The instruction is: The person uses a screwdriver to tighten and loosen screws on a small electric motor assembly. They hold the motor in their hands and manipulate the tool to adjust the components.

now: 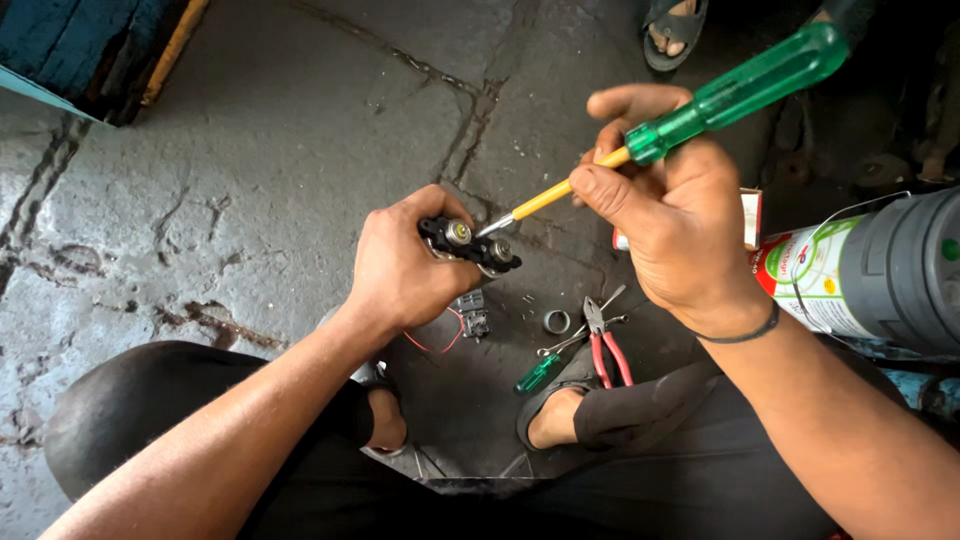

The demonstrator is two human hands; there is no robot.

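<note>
My left hand (400, 265) grips a small black electrical part (468, 245) with two round metal contacts on top. My right hand (670, 225) holds a screwdriver (700, 110) with a translucent green handle and a yellow shaft. Its metal tip rests between the two contacts on the black part. Both hands are raised above the cracked concrete floor (250, 150).
On the floor below lie red-handled pliers (605, 350), a small green screwdriver (540, 372), a metal ring (556, 321), a small black piece with red wire (470, 318) and loose screws. A grey cylinder with a printed label (880, 270) lies at right. Another person's sandalled foot (675, 30) shows at top.
</note>
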